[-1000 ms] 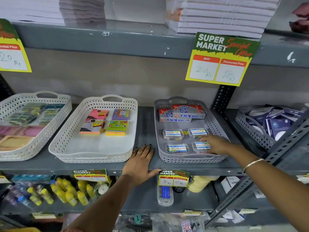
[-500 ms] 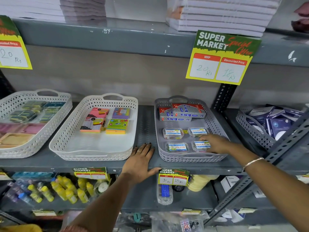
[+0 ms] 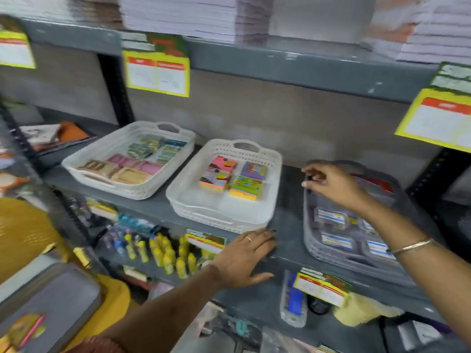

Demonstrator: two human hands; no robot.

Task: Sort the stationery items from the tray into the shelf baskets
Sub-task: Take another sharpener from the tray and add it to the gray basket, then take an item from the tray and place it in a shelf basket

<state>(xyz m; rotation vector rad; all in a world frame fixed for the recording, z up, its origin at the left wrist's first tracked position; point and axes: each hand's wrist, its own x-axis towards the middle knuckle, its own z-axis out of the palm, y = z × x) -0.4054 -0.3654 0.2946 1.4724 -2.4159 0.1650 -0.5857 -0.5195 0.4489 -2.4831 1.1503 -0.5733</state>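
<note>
My left hand (image 3: 246,258) lies flat on the front edge of the grey shelf (image 3: 158,210), fingers spread, holding nothing. My right hand (image 3: 331,186) hovers over the back left corner of the grey basket (image 3: 309,240), fingers apart and empty as far as the blur shows. Small clear boxes with blue labels (image 3: 331,217) lie in that basket. The white middle basket (image 3: 178,200) holds bright sticky-note pads (image 3: 230,177). Further left, a second white basket (image 3: 76,164) carries pink and tan packs. A grey tray (image 3: 51,301) sits at the lower left.
Yellow price tags (image 3: 158,72) hang from the upper shelf, which bears stacks of paper. Yellow bottles (image 3: 163,250) and a blue pen pack (image 3: 294,299) fill the shelf below. A black upright post (image 3: 114,90) stands at the left. Everything is motion-blurred.
The view has swung left and down. My right hand has lifted off the small boxes and moved to the grey basket's back left. My left hand stays on the shelf edge.
</note>
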